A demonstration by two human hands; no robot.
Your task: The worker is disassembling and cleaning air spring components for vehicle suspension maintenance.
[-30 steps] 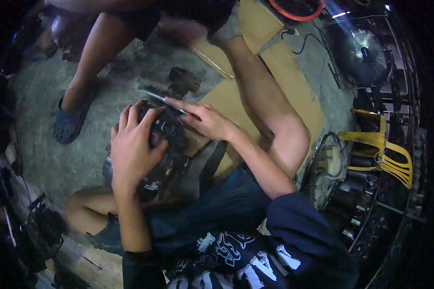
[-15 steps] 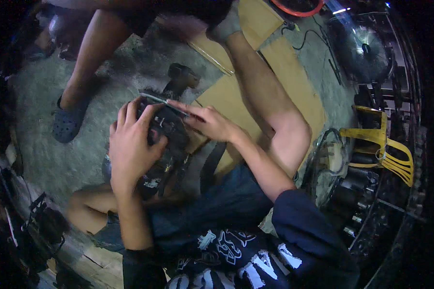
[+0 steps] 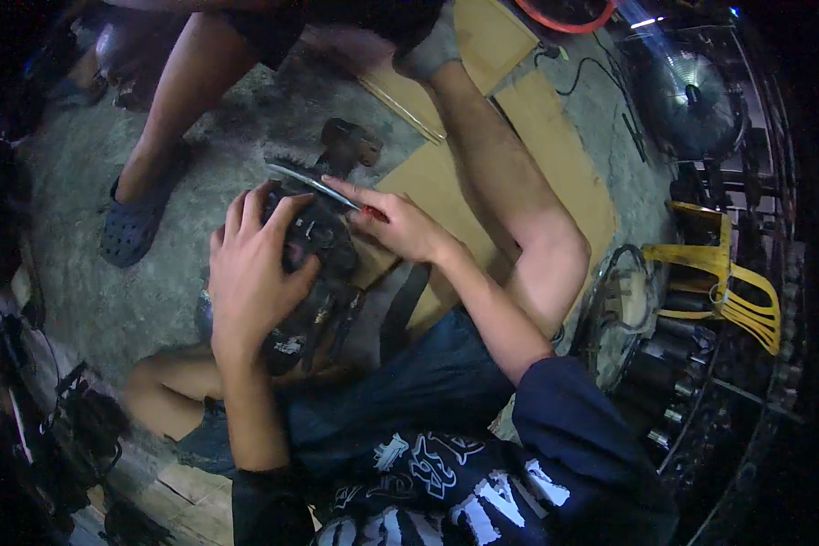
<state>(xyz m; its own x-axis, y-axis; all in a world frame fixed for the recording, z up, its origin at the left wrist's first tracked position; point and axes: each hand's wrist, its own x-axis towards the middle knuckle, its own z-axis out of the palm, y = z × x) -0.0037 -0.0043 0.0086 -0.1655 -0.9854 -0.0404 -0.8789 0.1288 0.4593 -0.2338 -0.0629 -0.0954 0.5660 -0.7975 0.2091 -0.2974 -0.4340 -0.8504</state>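
My left hand (image 3: 255, 264) is curled over a black, greasy machine part (image 3: 317, 241), thumb and fingers gripping its near-left side. The part is bulky and uneven, and much of it is hidden under the hand. My right hand (image 3: 405, 227) is closed round the red handle of a long-bladed metal tool (image 3: 300, 176), its index finger stretched along the blade. That grey blade slants up and left across the far end of the part. Whether the blade touches the part, I cannot tell. Just beyond lies another dark metal piece (image 3: 348, 146) on the floor.
Flat cardboard (image 3: 441, 182) covers the floor under my outstretched right leg. Across from me stands another person, wearing a dark clog (image 3: 129, 227). At right are a broken yellow plastic chair (image 3: 701, 259), a fan (image 3: 692, 96) and dark cylinders (image 3: 660, 373). A red ring (image 3: 569, 23) lies at the top.
The tool in my right hand has turned, so more of its blade and its red handle show. My left hand stays on the machine part, barely shifted.
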